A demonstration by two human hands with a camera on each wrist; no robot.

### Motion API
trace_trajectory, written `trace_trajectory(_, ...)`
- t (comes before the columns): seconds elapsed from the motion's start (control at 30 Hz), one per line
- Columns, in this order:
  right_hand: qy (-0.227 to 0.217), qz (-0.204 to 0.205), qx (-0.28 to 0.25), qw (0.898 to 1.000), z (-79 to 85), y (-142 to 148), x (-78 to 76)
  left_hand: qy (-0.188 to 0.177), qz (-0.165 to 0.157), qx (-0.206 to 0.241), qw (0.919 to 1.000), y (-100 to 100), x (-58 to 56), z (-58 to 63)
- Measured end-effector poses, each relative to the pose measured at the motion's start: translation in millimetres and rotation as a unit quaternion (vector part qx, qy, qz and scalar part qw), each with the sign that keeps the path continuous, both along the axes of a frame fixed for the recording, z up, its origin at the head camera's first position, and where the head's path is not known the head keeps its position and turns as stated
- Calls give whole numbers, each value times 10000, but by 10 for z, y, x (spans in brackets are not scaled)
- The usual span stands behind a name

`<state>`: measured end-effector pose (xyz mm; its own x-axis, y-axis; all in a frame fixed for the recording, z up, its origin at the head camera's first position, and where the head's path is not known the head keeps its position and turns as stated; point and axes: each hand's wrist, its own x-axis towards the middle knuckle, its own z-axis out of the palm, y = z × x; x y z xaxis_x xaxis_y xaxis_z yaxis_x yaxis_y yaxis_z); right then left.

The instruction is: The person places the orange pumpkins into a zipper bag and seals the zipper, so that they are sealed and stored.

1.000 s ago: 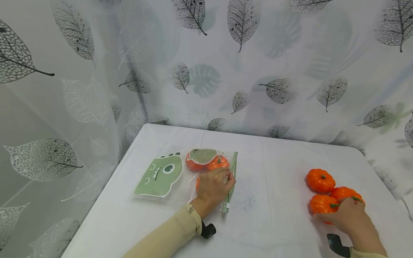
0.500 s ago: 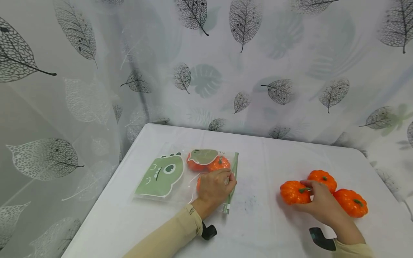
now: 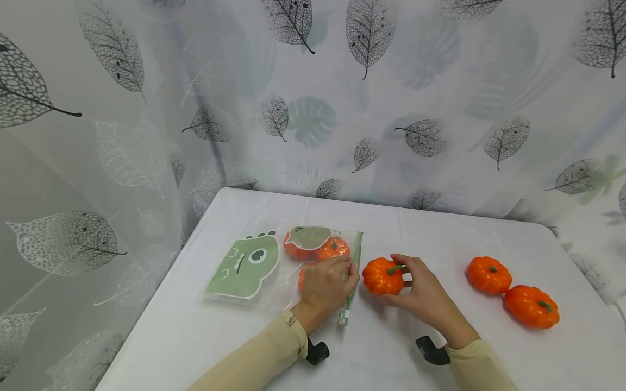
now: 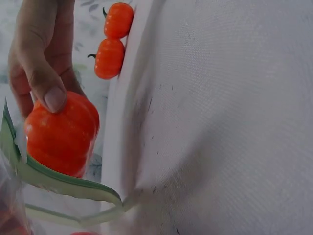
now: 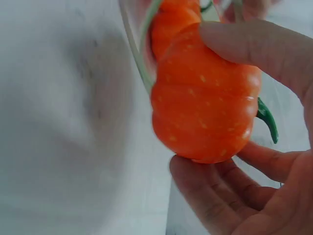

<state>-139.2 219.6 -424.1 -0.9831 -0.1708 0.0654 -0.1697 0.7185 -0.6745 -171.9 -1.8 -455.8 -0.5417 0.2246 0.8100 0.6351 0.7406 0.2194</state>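
Observation:
A small orange pumpkin (image 3: 383, 276) with a green stem is gripped between the thumb and fingers of my right hand (image 3: 424, 296). It is right at the mouth of a clear zip bag (image 3: 279, 296) printed with a green one-eyed monster. My left hand (image 3: 326, 285) pinches the bag's green zip edge (image 3: 357, 255) and holds the mouth apart, as the right wrist view also shows around the pumpkin (image 5: 205, 98). Several orange pumpkins (image 3: 332, 247) lie inside the bag, one of them partly hidden by my left hand.
Two more orange pumpkins, one farther back (image 3: 489, 275) and one nearer (image 3: 531, 307), rest side by side at the right of the white table (image 3: 415, 239). A leaf-patterned curtain (image 3: 371, 108) hangs behind and to the left of the table.
My right hand has taken a pumpkin from the group of three at the right and carried it left to the bag's mouth. The left hand has stayed on the bag.

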Motion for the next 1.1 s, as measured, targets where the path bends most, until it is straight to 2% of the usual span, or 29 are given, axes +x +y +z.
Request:
trace_trajectory(0.13,163,208,-164,9995,-52,-167,-53,-12,-13,-84,10000,-3,17,27)
trace_trajectory(0.33,20,249,-365,9990,-125,-326,-95,14,3,-220,9998,11,22,38)
trace_trajectory(0.53,182,284,-711,9969,-219,-404,-131,257,-69,-106,9996,33,14,44)
trace_trajectory(0.7,312,209,-855,9956,-283,-417,-137,282,-47,-176,9994,38,5,43)
trace_trajectory(0.9,-12,216,-842,9962,-293,-387,-95,152,-73,-218,9996,28,10,44)
trace_trajectory(1.1,-589,144,-1647,9845,-292,-343,-64,203,-65,-200,9996,36,17,47)
